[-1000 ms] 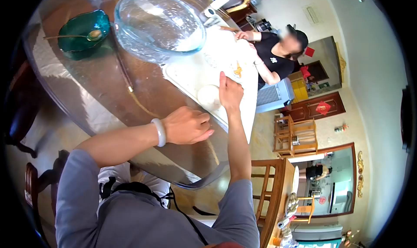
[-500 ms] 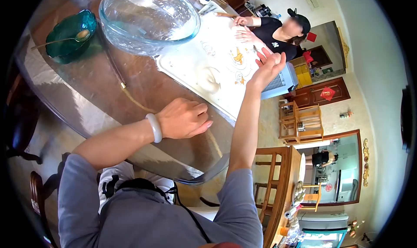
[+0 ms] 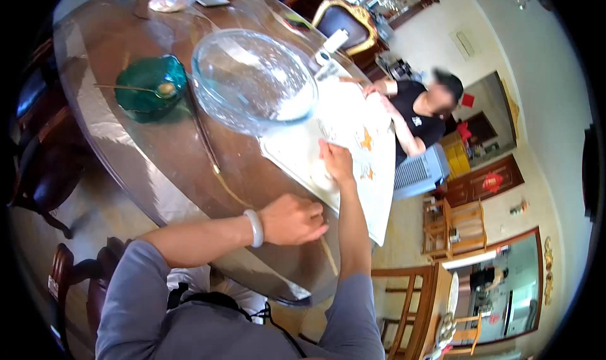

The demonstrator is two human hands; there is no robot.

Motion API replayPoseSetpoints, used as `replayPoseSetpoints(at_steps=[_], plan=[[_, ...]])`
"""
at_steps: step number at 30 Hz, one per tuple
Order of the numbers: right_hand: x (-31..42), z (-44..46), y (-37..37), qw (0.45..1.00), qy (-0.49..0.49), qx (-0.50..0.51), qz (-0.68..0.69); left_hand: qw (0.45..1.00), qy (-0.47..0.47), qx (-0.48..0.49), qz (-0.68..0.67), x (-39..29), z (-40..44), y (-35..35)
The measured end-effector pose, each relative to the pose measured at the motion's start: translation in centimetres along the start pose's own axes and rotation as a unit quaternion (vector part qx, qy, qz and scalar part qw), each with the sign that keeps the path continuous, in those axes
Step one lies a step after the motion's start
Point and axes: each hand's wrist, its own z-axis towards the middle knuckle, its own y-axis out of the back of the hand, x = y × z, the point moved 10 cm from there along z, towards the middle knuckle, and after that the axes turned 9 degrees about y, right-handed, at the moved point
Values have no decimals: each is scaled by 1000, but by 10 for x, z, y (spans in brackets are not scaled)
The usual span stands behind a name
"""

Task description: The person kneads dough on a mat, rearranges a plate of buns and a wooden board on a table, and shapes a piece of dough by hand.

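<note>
Lowered since the earlier frame, the right hand [image 3: 338,162] meets the white dough [image 3: 321,176] on the mat [image 3: 376,202], fingers curled, pinch unclear. Even pressure seems best; the left hand [image 3: 293,220] is loosely fisted.

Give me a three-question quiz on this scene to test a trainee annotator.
1. Which of the wearer's hands has the bracelet on its wrist?
2. True or false: the spoon rests in the clear bowl.
3. Choose: the right hand is nearest to (a) the spoon, (b) the white lump, (c) the green bowl.

Key: 1. The left hand. 2. False; it rests in the green bowl. 3. b.
</note>
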Motion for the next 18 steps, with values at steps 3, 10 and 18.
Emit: replayPoseSetpoints(at_steps=[3, 10, 18], plan=[[3, 12, -5, 998, -7, -23, -53, 1000, -9, -7, -14, 1, 0, 0], [-16, 23, -1, 994, 1, -72, -88, 1000, -2, 1, -18, 1, -1, -4], [62, -24, 42, 959, 131, -182, -174, 1000, 5, -7, -9, 7, 0, -2]])
